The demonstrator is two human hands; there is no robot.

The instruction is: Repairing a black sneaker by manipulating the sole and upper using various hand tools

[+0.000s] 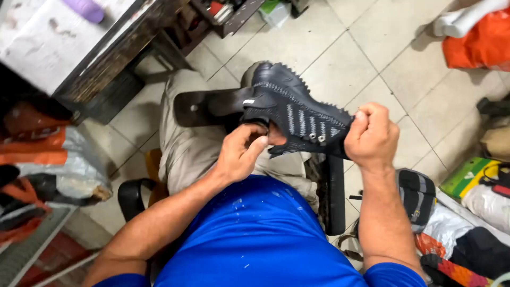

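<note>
Even, fairly bright indoor light; soft shadows fall under the black shoe [297, 114] onto the lap; sharp around the shoe, softer toward frame edges; wide-angle bending of floor tiles [372, 48] beyond it; no glare.

My left hand [241, 154] curls, fingers bent inward beside my knee [186, 138]; my right hand [372, 137] is a tight fist, forearm upright.

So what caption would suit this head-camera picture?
Seated person grips a black shoe with both hands, left hand at its opening, right hand at the toe.
</note>
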